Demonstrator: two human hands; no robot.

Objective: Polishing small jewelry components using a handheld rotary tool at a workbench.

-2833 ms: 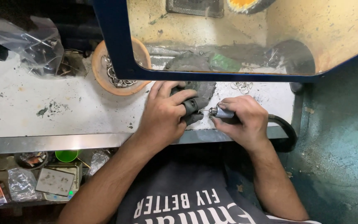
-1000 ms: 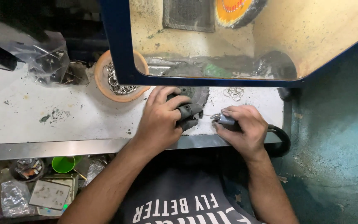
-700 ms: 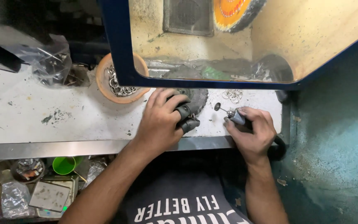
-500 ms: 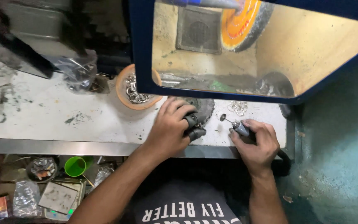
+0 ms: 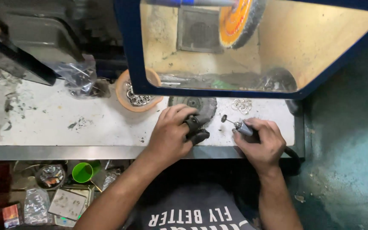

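A: Where the white table (image 5: 64,123) meets its metal edge, both hands rest. State?

B: Left hand (image 5: 171,136) curled, black-capped fingertips (image 5: 196,127) pinching a small part I cannot make out, beside a dark disc (image 5: 199,104). Right hand (image 5: 263,142) closed around a rotary tool (image 5: 241,127), tip raised, apart from the left.

A: Surface?

B: Dusty, stained. Orange bowl (image 5: 137,96) of metal rings, loose rings (image 5: 241,104), plastic bag (image 5: 79,76). Blue-framed hood (image 5: 133,51) behind, orange wheel (image 5: 235,21) inside. Green cup (image 5: 86,171) on the shelf below. Teal wall (image 5: 350,136) right.
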